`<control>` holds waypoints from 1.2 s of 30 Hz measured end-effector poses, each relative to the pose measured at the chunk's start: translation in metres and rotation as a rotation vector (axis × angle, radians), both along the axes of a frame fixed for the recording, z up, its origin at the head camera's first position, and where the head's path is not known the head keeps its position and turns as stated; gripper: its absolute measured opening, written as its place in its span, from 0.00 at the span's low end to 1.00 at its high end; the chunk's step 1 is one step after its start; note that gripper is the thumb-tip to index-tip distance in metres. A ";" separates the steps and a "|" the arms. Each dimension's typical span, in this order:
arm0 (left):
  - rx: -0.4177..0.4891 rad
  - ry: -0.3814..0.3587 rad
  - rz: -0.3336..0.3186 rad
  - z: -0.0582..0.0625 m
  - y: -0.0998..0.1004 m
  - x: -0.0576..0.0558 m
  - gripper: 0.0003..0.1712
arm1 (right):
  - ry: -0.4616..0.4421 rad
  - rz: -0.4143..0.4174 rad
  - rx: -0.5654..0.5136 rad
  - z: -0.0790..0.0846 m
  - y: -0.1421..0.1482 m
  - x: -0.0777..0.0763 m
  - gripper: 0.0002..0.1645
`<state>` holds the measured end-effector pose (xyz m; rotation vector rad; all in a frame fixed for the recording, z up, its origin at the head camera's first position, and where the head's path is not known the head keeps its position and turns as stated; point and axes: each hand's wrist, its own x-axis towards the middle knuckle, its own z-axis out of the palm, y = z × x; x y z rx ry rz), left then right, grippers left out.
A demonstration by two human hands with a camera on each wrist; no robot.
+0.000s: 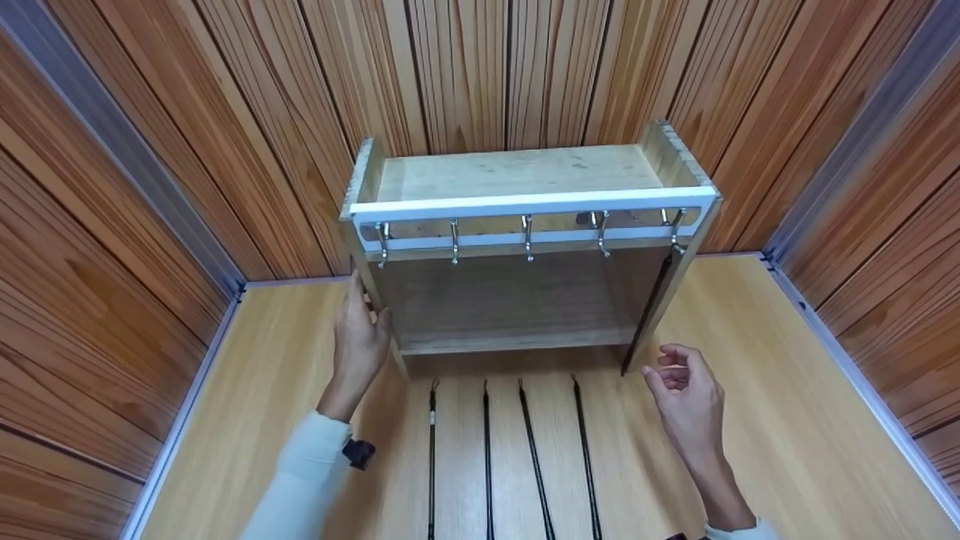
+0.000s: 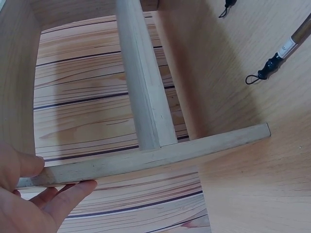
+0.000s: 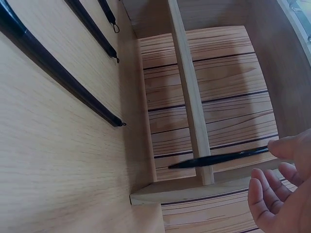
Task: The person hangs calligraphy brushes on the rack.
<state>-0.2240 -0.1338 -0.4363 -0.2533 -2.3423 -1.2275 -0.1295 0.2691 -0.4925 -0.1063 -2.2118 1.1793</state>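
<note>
A small wooden shelf (image 1: 517, 300) stands against the back wall, with a white rail (image 1: 540, 201) of several metal hooks across its front. My left hand (image 1: 361, 341) holds its left side panel (image 2: 112, 167), thumb on one face and fingers on the other. From the rightmost hook hangs a slim dark calligraphy brush (image 1: 649, 311), its pointed end downward. My right hand (image 1: 688, 405) is just right of that brush, fingers loosely curled with nothing between them. In the right wrist view the thumb overlaps the hanging brush (image 3: 223, 158); the head view shows a gap.
Several more dark brushes, including one with a white label (image 1: 432, 418), lie on the wooden tabletop (image 1: 262, 390) in front of the shelf, loops toward it. Wood-patterned panels (image 1: 465, 75) enclose the back and sides, with metal strips (image 1: 180, 375) along the table's side edges.
</note>
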 end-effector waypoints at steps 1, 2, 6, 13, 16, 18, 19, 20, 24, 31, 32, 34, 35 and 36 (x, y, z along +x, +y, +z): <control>0.001 -0.005 0.002 0.000 0.000 0.000 0.43 | -0.008 -0.001 0.001 0.000 -0.001 0.001 0.21; 0.002 -0.010 0.003 0.000 0.001 0.000 0.43 | -0.016 0.000 0.000 0.000 -0.001 0.003 0.21; 0.011 -0.006 -0.005 -0.001 0.001 -0.001 0.44 | -0.045 0.002 -0.004 0.002 -0.005 0.008 0.22; 0.021 0.030 -0.025 0.000 -0.001 -0.001 0.45 | -0.091 0.038 -0.007 0.004 -0.012 0.016 0.23; 0.026 0.022 -0.028 0.001 -0.001 -0.001 0.45 | -0.144 0.037 0.004 0.004 -0.015 0.021 0.24; 0.025 0.017 -0.027 0.001 -0.001 -0.001 0.45 | -0.176 0.032 0.001 0.004 -0.016 0.023 0.25; 0.024 0.015 -0.025 0.001 0.000 -0.001 0.45 | -0.189 0.033 -0.006 0.005 -0.016 0.024 0.25; 0.023 0.013 -0.025 0.001 -0.001 -0.001 0.45 | -0.202 0.034 -0.014 0.005 -0.016 0.026 0.26; 0.022 0.007 -0.021 -0.001 -0.001 -0.001 0.44 | -0.251 0.058 -0.069 0.006 -0.017 0.031 0.27; 0.025 -0.007 -0.023 -0.001 -0.001 0.000 0.44 | -0.334 0.076 -0.103 0.002 -0.020 0.039 0.27; 0.024 -0.010 -0.021 -0.001 -0.001 0.000 0.44 | -0.344 0.078 -0.105 0.001 -0.020 0.040 0.27; 0.027 -0.016 -0.020 -0.001 -0.001 -0.001 0.45 | -0.369 0.084 -0.117 -0.001 -0.020 0.041 0.27; 0.026 -0.019 -0.018 -0.001 -0.001 -0.001 0.45 | -0.379 0.087 -0.124 -0.002 -0.021 0.041 0.27; 0.029 -0.020 -0.021 -0.001 -0.001 -0.001 0.45 | -0.389 0.092 -0.134 -0.003 -0.021 0.042 0.27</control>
